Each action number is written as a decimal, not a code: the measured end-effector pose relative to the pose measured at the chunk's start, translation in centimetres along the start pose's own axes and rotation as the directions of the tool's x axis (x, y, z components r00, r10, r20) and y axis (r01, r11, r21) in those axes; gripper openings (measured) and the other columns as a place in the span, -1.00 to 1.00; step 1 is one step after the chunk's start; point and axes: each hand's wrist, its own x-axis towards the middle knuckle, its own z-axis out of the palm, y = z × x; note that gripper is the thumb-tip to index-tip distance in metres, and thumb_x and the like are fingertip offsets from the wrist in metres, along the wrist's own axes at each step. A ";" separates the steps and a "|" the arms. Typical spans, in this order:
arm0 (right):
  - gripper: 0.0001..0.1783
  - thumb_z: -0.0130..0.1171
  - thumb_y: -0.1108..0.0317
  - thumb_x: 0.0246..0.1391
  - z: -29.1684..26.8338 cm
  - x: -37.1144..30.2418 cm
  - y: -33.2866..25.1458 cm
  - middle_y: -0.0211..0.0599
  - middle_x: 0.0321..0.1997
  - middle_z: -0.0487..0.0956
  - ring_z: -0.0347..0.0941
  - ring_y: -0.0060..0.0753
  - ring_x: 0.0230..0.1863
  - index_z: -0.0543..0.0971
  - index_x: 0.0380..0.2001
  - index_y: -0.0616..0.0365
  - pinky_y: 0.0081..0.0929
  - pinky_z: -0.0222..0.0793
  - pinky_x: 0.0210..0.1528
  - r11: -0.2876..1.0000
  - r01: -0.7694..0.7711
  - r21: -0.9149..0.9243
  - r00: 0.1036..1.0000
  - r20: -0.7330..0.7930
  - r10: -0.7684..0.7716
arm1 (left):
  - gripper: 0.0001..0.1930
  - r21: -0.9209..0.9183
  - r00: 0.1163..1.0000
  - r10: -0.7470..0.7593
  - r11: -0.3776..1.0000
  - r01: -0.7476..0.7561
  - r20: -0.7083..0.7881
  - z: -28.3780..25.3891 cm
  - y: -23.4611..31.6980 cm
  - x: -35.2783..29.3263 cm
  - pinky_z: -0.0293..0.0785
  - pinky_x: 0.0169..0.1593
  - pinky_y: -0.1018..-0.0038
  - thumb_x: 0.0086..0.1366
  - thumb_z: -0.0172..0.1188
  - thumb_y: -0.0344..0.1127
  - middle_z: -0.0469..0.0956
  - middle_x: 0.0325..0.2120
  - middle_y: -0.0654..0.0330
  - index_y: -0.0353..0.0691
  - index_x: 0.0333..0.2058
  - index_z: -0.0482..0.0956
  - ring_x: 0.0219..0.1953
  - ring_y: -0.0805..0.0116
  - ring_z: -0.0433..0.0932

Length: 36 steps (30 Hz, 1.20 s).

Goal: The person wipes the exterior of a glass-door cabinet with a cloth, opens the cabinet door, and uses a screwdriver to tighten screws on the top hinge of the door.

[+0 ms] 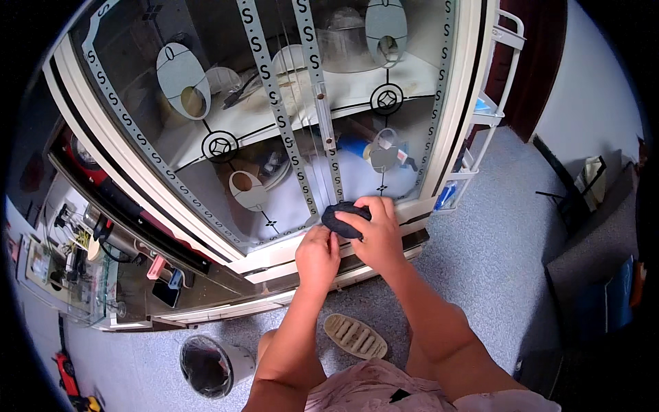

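Note:
A soft black cloth bundle (pixel 341 214), rounded and folded, is gripped in my right hand (pixel 376 237), with its fingers over the top. What kind of cloth piece it is, I cannot tell. My left hand (pixel 317 255) is closed right beside the bundle's lower left edge, its fingertips curled inward; anything they pinch is hidden. Both hands are in front of the bottom frame of a glass-fronted cabinet (pixel 268 255). Behind the two patterned glass doors are shelves with dishes, a clear container (pixel 343 48) and other items. A door handle (pixel 324 117) sits above the hands.
A bin (pixel 237 360) with a dark liner stands on the speckled floor at lower left. One beige slipper (pixel 355 336) shows below my hands. At right stand a white shelf cart (pixel 486 117) and a grey chair (pixel 597 233). Pink and blue clips (pixel 158 266) lie on the left-hand ledge.

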 end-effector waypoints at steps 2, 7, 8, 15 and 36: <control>-0.36 0.34 0.64 -0.38 -0.7 -0.1 0.4 -0.22 0.00 0.50 0.40 0.00 0.07 0.77 -0.09 -0.09 -0.16 0.43 0.12 1.000 -0.004 0.025 1.000 0.002 0.004 | -0.83 -0.029 1.000 -0.002 1.000 0.002 -0.018 0.0 0.1 0.0 0.57 -0.20 0.14 0.33 0.25 -0.39 0.62 -0.35 0.00 -0.29 -0.17 0.72 -0.31 -0.08 0.62; -0.30 0.32 0.65 -0.31 -1.8 -0.6 3.3 -0.14 0.07 0.49 0.39 0.07 0.13 0.72 0.02 -0.14 -0.06 0.35 0.23 0.992 -0.107 -0.074 0.958 -0.274 0.082 | -0.72 -0.066 1.000 0.014 0.998 -0.015 -0.015 -0.3 0.0 -0.1 0.54 -0.22 0.19 0.34 0.26 -0.40 0.60 -0.37 -0.01 -0.29 0.00 0.70 -0.38 -0.02 0.59; -0.27 0.31 0.66 -0.30 -2.0 -0.4 3.8 -0.11 0.10 0.48 0.39 0.09 0.15 0.71 0.06 -0.15 -0.06 0.33 0.27 0.989 -0.142 -0.053 0.931 -0.346 0.115 | -0.71 -0.048 0.999 0.030 0.998 -0.030 -0.013 -0.3 -0.1 -0.1 0.54 -0.22 0.21 0.35 0.25 -0.40 0.60 -0.38 0.00 -0.28 0.02 0.70 -0.38 0.01 0.59; -0.28 0.31 0.65 -0.16 -0.1 -0.2 6.5 -0.03 0.17 0.42 0.33 0.11 0.23 0.65 0.17 -0.07 -0.05 0.24 0.33 0.975 -0.221 -0.009 0.840 -0.511 0.186 | -0.73 -0.055 0.999 0.022 0.998 -0.023 -0.023 -0.2 0.1 0.1 0.55 -0.23 0.22 0.34 0.28 -0.38 0.60 -0.40 0.01 -0.27 -0.01 0.71 -0.40 0.01 0.59; -0.32 0.33 0.64 -0.32 -1.3 -0.9 1.3 -0.21 0.04 0.49 0.40 0.01 0.11 0.75 -0.01 -0.18 -0.12 0.43 0.17 1.000 -0.006 -0.012 0.999 0.041 0.007 | -0.75 -0.024 1.000 0.029 0.999 -0.030 -0.008 -0.4 0.0 0.1 0.58 -0.19 0.16 0.35 0.24 -0.38 0.63 -0.35 0.01 -0.27 -0.04 0.72 -0.30 -0.04 0.63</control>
